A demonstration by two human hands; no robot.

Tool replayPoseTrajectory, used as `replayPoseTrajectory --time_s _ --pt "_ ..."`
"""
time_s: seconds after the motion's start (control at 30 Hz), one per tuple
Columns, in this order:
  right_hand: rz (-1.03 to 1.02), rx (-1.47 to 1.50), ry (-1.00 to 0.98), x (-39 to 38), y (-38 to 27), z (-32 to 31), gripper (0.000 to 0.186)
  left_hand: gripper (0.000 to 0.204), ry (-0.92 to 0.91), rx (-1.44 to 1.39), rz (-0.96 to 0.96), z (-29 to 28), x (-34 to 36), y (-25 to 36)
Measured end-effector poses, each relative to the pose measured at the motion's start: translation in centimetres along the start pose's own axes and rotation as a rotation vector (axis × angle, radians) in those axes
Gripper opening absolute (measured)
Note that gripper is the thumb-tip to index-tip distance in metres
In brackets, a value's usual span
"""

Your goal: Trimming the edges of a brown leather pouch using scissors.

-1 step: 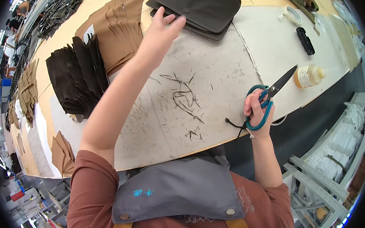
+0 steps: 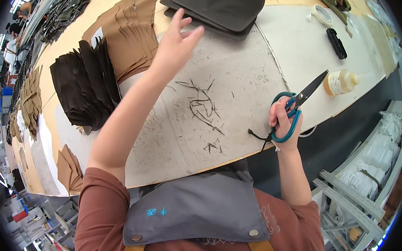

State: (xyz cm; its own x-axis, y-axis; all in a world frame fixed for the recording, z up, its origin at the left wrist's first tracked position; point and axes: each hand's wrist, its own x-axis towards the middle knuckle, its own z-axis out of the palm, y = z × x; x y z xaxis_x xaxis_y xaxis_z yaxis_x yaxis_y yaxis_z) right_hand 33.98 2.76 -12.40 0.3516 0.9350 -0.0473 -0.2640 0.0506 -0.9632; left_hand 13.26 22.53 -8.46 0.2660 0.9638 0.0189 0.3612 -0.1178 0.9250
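My left hand (image 2: 178, 44) is raised with fingers apart and holds nothing, just below the stack of dark olive-grey flat pieces (image 2: 218, 5) at the far side of the table. My right hand (image 2: 285, 122) grips teal-handled scissors (image 2: 309, 91) near the table's front edge, blades pointing up to the right. A black cord dangles from the handles. Thin dark offcuts (image 2: 202, 106) lie scattered on the worn board (image 2: 164, 118) between my hands. At the left sit a thick pile of dark brown pieces (image 2: 80, 84) and fanned tan pieces (image 2: 132, 37).
On the right are a tape roll (image 2: 321, 15), a black tool (image 2: 336, 43) and an amber bottle (image 2: 341, 83). A metal rack with white bundles (image 2: 365, 169) stands beside the table. More tan pieces (image 2: 69, 172) lie at the near left; co-workers (image 2: 11, 51) show at the far left.
The dark stack has shifted slightly away from me, and my left hand has dropped a little from its edge. My right hand and the scissors are nearly still.
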Motion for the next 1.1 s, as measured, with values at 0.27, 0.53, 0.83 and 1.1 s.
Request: replayPoseTrajectory --time_s 0.27,0.53,0.83,1.1 --pt "0.003 0.028 -0.002 0.0 0.1 0.0 0.014 0.061 -0.3 0.949 0.43 -1.8 -6.8 -4.9" --pt "-0.054 0.004 0.001 -0.3 1.1 -0.5 0.012 0.06 -0.633 0.358 0.541 -0.8 -11.4 -0.2" --pt "-0.125 -0.083 -0.012 0.0 0.8 0.2 0.02 0.037 -0.146 0.617 0.656 -9.6 -16.7 0.5" --pt "-0.117 -0.129 0.001 -0.1 0.7 0.6 0.02 0.061 0.78 0.462 0.392 -19.0 -20.5 -5.6"
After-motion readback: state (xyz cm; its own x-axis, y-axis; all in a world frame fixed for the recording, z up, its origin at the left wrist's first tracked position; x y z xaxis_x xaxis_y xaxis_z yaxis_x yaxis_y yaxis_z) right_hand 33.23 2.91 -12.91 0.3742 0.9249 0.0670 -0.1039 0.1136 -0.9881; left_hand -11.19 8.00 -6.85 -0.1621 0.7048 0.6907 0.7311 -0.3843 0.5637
